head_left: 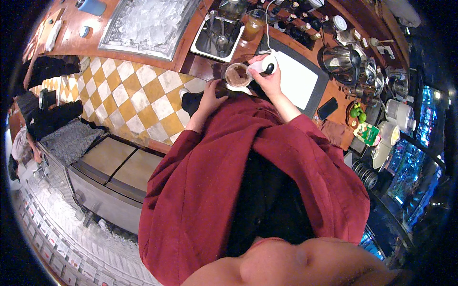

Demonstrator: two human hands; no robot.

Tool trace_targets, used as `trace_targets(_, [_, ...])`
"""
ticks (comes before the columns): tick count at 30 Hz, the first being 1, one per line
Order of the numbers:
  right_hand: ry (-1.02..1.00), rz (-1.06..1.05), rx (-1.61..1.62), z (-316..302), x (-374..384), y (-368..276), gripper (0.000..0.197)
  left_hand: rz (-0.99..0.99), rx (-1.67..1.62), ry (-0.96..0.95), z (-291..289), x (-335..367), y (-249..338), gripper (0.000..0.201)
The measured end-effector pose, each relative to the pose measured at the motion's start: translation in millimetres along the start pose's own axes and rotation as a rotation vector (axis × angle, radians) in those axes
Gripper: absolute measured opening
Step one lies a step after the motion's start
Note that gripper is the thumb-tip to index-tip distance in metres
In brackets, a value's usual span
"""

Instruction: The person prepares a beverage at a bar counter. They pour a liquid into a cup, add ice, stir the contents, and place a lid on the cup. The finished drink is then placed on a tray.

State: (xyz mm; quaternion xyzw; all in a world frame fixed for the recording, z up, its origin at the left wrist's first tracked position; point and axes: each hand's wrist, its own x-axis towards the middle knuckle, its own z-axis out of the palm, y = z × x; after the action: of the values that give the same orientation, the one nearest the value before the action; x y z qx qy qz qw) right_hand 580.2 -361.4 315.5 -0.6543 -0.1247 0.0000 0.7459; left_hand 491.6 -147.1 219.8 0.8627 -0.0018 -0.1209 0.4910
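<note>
My left hand (212, 95) grips the side of a glass tumbler (237, 76) that holds a brownish frothy drink. My right hand (269, 78) is wrapped around a small white device with a black tip (266, 66), held at the tumbler's rim; a white cord runs from it up toward the counter. Both forearms wear dark red sleeves. The tumbler is held close to my chest, above the edge of the wooden bar counter (200, 66).
An ice bin (148, 24) and a small sink with bar tools (219, 38) lie in the counter. A white board (298, 78), a black phone (327, 108), a glass pitcher (339, 62), limes (358, 113), bottles and stacked cups (389, 133) fill the right. Checkered floor lies left.
</note>
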Motion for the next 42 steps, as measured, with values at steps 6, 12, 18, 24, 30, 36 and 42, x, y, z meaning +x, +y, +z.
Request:
trace_targets(6, [-0.034, 0.022, -0.015, 6.4, 0.1, 30.8, 0.037, -0.125, -0.102, -0.037, 1.8, -7.1, -6.1, 0.082])
trace_targets(12, [-0.015, 0.04, -0.073, 10.6, 2.4, 49.4, 0.036, 0.023, -0.124, 0.023, 22.5, 8.8, -17.0, 0.09])
trace_targets(18, [-0.015, 0.058, -0.051, 11.9, 2.2, 56.8, 0.036, -0.04, -0.149, 0.083, 25.9, 12.2, -5.8, 0.093])
trace_targets(24, [-0.013, 0.073, -0.134, 11.4, 1.7, 57.4, 0.035, -0.154, -0.383, 0.024, 25.1, 18.2, 0.9, 0.094])
trace_targets(30, [-0.019, 0.069, -0.108, 12.5, 2.2, 55.4, 0.032, -0.152, -0.416, 0.023, 27.0, 18.2, 0.8, 0.094])
trace_targets(36, [-0.014, 0.076, -0.052, 15.3, 3.1, 55.2, 0.029, -0.183, -0.444, 0.006, 24.9, 15.3, -4.7, 0.093])
trace_targets(42, [-0.034, 0.083, -0.08, 12.9, 5.1, 60.2, 0.032, -0.255, -0.41, 0.08, 6.3, -4.0, -30.8, 0.085])
